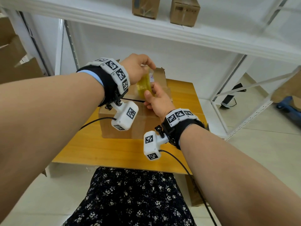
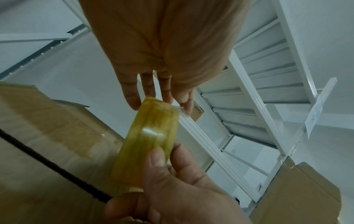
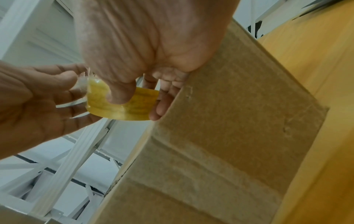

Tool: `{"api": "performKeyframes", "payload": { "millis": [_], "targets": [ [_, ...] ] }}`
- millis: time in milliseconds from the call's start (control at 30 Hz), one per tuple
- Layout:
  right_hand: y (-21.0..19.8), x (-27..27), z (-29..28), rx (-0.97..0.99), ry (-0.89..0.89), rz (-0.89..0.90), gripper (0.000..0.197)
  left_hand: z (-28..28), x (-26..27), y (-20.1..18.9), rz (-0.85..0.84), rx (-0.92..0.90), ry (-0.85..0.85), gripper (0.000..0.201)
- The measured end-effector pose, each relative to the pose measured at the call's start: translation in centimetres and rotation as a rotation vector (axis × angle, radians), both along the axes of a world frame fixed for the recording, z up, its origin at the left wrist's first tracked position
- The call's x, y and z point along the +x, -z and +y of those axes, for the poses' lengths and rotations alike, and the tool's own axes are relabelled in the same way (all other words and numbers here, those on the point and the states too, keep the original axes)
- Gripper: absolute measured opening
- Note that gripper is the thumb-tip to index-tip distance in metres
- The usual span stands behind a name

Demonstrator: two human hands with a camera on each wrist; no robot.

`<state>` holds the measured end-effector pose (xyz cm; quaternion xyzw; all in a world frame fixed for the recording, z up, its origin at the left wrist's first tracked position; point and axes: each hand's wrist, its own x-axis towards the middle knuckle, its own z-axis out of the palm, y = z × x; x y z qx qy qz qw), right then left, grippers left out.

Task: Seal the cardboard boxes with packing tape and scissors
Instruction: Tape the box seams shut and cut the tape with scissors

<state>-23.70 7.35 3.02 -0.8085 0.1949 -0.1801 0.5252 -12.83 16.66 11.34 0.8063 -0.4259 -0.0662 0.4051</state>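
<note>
Yellowish tape roll [image 1: 145,83] in both hands, its label unreadable

Table: a small orange-brown wooden table [image 1: 182,95] is standing in the middle, its top lying under even, soft light.
Shelving: a white metal shelving rack [image 1: 162,35] is rising behind and over the table, its perforated uprights running down to the floor on the right.
Upper shelf: two small brown cardboard cartons [image 1: 184,11] are sitting side by side on the white shelf board.
Wall: a plain white wall [image 1: 130,44] is showing behind the rack.
Floor: pale glossy floor tiles [image 1: 263,121] are reflecting daylight at right.
Right edge: a blue wheeled object [image 1: 288,106] is resting on the tiles, partly cut off.
Left edge: stacked brown cardboard sheets [image 1: 14,51] are leaning beside the rack.
</note>
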Motion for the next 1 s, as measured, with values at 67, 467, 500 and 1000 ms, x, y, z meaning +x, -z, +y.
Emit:
{"api": "performKeyframes", "payload": {
  "millis": [67,467,500,1000],
  "targets": [
    [0.0,-0.1,0.0,0.009,-0.001,0.006,0.017,-0.1,0.2,-0.1,-0.065,0.008,-0.009,0.022],
    [0.0,0.2,0.6,-0.021,0.035,0.048,0.031,-0.3,0.4,-1.5,-0.245,0.073,-0.016,0.006],
    [0.1,0.2,0.6,-0.027,0.039,0.055,0.034,-0.2,0.4,-1.4,-0.232,0.063,-0.023,0.007],
    [0.0,-0.1,0.6,-0.085,0.074,0.051,0.054,2.3,1.1,-1.3,-0.269,0.047,-0.022,0.013]
  ]
}}
